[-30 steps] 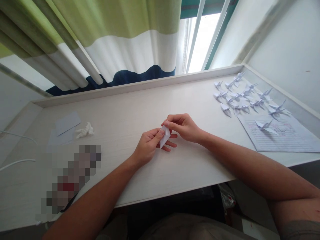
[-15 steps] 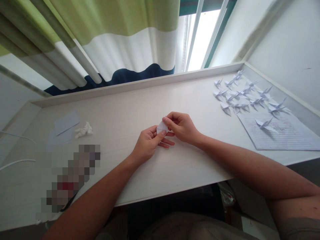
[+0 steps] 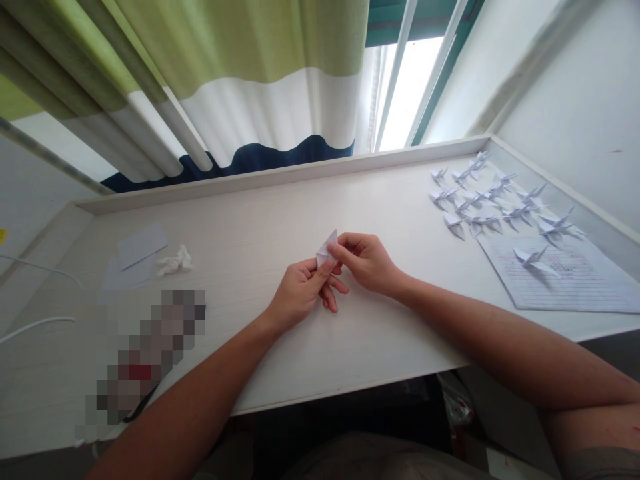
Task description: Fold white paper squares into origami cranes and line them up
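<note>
A small folded piece of white paper point(image 3: 327, 249) is held just above the white desk point(image 3: 280, 220), its point sticking up. My left hand point(image 3: 303, 291) pinches it from below with thumb and forefinger. My right hand point(image 3: 367, 262) pinches it from the right, fingers curled. Both hands meet at the middle of the desk.
Several folded white paper cranes point(image 3: 493, 203) lie at the back right, one crane point(image 3: 535, 259) on a lined sheet point(image 3: 575, 280). Flat paper pieces point(image 3: 135, 257) and a crumpled scrap point(image 3: 174, 261) lie at the left, with white cables point(image 3: 30, 327). A striped curtain point(image 3: 215, 80) hangs behind.
The folded paper has been turned in my fingers: it lay hanging down between the hands, and now its tip points up. Both hands stayed at the desk's middle.
</note>
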The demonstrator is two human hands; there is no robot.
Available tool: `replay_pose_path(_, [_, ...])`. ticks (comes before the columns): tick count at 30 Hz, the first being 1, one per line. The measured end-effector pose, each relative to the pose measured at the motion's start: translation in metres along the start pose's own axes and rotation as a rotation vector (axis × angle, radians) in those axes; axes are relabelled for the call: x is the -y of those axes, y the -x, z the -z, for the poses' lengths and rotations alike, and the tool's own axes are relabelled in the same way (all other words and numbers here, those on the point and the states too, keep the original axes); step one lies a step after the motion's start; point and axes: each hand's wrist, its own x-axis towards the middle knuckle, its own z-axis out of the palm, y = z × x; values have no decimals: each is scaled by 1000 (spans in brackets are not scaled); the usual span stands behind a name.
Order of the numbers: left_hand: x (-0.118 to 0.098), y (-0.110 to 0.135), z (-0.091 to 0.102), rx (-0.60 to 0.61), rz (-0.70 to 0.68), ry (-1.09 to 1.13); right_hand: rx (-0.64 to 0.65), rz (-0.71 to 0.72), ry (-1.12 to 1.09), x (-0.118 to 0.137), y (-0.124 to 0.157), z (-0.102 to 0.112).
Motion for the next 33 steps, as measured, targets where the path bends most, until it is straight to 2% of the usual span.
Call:
replay_pose_path(5, [1, 1, -1, 44, 10, 32, 47, -20, -44, -2, 1, -2])
replay_pose_path(12, [5, 0, -5, 52, 2, 41, 24, -21, -47, 0, 3, -3])
replay_pose_path(18, [9, 0, -5, 53, -25, 39, -39, -55, -69, -1, 0, -1])
replay_pose_path(26, [2, 4, -7, 71, 3, 6, -104, -41, -62, 1, -1, 5])
replay_pose_path(29, [2, 4, -8, 55, 11, -4, -133, -81, -142, -1, -3, 5])
replay_pose_path(31, [3, 3, -7, 35, 10, 1, -202, -123, -213, -1, -6, 6])
replay_pose_path(33, [3, 2, -4, 13, 5, 7, -189, -166, -260, 0, -7, 6])
